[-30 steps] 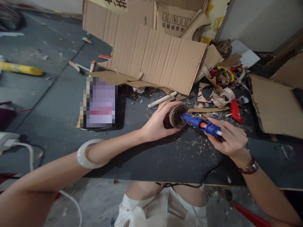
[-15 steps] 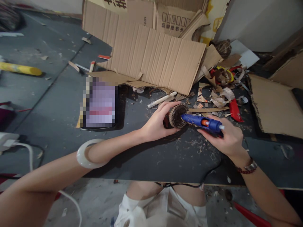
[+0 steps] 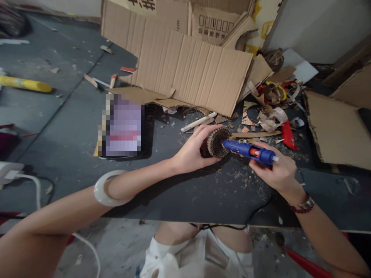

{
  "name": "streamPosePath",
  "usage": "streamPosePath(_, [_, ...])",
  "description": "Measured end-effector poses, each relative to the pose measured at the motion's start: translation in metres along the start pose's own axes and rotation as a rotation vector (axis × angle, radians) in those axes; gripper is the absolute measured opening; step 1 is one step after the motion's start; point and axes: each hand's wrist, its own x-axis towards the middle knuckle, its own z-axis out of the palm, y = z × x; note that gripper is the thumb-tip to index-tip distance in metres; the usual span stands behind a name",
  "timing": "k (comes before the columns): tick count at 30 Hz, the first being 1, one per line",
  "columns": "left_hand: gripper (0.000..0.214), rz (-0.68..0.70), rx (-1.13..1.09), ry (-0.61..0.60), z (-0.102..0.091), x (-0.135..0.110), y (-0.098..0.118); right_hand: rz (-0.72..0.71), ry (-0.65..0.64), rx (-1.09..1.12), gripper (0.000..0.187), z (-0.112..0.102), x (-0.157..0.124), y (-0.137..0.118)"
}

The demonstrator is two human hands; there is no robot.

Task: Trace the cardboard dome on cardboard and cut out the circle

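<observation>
1. Just right of the middle of the frame, a small round cup point(image 3: 213, 143) of ridged cardboard has its open mouth turned up toward the camera. Its inside is dark, with ring-like ridges; the nozzle end of the glue gun lies at the right part of the mouth. I cannot tell whether any glue is inside.

2. The left hand point(image 3: 193, 150), at the centre, is curved around the cup, fingers along its upper side and thumb along its lower side.

3. The right hand point(image 3: 279, 166), right of centre, is wrapped around the handle of the blue glue gun point(image 3: 243, 149); the trigger finger is hidden.

4. The gun's body has a side opening with an orange part inside, and a whitish stick pokes out of its back end.

5. All this is over a dark table point(image 3: 174, 197). A white stick point(image 3: 198, 122) lies just above the cup in the frame.

6. A large cardboard sheet point(image 3: 191, 69) fills the upper middle. Beside it at upper right is a heap of scraps point(image 3: 269, 119), with a red tool point(image 3: 288, 136) at its lower edge.

7. Left of centre lies a flat device point(image 3: 124, 127), its screen blurred out; a yellow tube point(image 3: 26, 84) is at the left edge, contents hidden.
</observation>
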Motion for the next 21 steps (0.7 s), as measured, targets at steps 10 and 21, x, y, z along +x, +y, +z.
streamPosePath(10, [0.077, 0.003, 0.023, 0.0, -0.0006, -0.0001, -0.0006, -0.037, 0.037, -0.034, 0.043, 0.0005, 0.0006, -0.0006])
streamPosePath(21, [0.077, 0.005, -0.002, 0.01, 0.0008, -0.0005, -0.0009, -0.028, 0.001, -0.025, 0.051, -0.0022, 0.0015, 0.0006])
